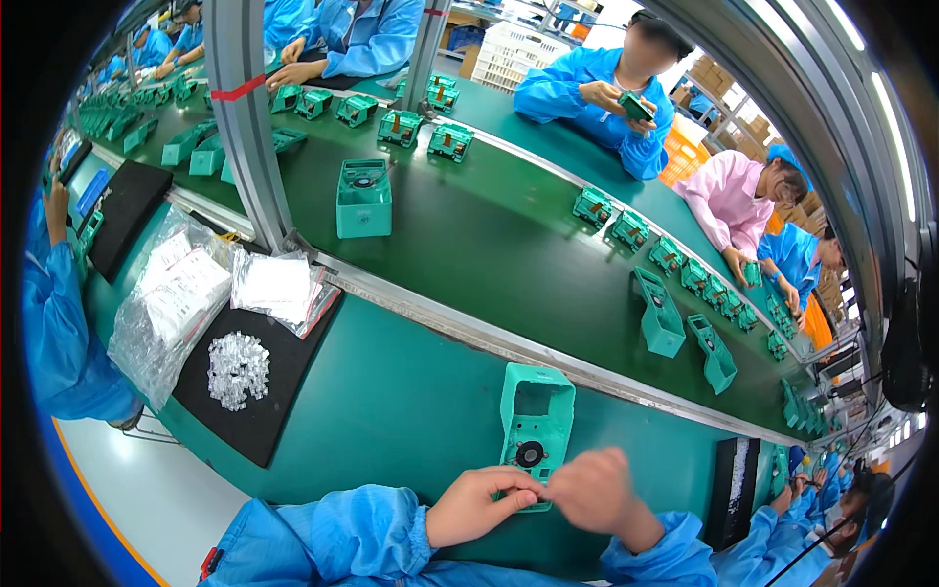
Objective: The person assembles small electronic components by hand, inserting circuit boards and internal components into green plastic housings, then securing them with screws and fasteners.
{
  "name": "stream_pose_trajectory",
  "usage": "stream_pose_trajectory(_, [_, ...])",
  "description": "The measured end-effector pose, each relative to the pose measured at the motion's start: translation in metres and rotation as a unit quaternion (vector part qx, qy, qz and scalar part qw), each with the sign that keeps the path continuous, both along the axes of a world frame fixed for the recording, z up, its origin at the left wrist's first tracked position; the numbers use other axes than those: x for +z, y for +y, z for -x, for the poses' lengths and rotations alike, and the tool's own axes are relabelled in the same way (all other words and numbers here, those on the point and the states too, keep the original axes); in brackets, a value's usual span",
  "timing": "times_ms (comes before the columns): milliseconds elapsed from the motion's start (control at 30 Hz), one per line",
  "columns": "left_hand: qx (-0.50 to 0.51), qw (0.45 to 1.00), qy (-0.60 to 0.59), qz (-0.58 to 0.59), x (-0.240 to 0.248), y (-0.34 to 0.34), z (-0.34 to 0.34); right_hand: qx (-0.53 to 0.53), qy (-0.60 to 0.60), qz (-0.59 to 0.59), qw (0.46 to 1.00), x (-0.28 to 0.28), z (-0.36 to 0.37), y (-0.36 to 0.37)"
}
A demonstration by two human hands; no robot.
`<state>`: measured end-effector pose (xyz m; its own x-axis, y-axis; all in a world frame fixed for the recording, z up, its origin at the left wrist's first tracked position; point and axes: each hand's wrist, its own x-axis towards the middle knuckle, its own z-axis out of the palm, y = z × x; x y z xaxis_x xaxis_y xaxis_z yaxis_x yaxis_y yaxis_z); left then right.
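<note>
An open, box-shaped green plastic housing point(544, 428) lies on the smooth green worktop point(391, 391), right before us! Our left hand point(484, 504), thumb and forefinger nearly meeting, sits at its near end; our right hand point(593, 491) is a blur of curled fingers. Whether either grips anything, we can't tell! Braced loosely, the housing could skid; one slip could clip the small round black fan point(529, 453) inside.

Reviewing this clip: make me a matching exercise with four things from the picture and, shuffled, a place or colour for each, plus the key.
Things:
1. Fan
2. Clear pieces
3. Red tape
4. Housing by the left hand

Places or colours:
A. Around a metal post
B. Inside the housing
C. Green
D. On a black mat

Pairs: 1-B, 2-D, 3-A, 4-C
</note>
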<state>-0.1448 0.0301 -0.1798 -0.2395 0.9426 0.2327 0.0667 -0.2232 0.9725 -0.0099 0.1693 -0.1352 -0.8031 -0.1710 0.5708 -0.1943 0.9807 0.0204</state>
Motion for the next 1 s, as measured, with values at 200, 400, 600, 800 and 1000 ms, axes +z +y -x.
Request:
stream_pose_trajectory(200, [-0.050,0.876,0.466,-0.115,-0.034,0.003,-0.010,-0.132,-0.150,0.043,0.979,0.020,0.047,0.040])
stream_pose_trajectory(400, [-0.099,0.787,0.601,-0.099,-0.042,0.002,-0.010,-0.178,-0.245,0.031,0.953,0.006,0.059,0.041])
stream_pose_trajectory(600, [-0.091,0.774,0.619,-0.094,-0.041,0.003,-0.013,-0.200,-0.229,0.018,0.952,0.006,0.063,0.041])
stream_pose_trajectory(800, [-0.098,0.792,0.599,-0.071,-0.039,0.004,-0.012,-0.216,-0.256,0.034,0.942,0.010,0.074,0.040])
stream_pose_trajectory(1000, [-0.126,0.807,0.574,-0.063,-0.034,0.007,-0.008,-0.213,-0.250,-0.015,0.944,0.019,0.072,0.045])
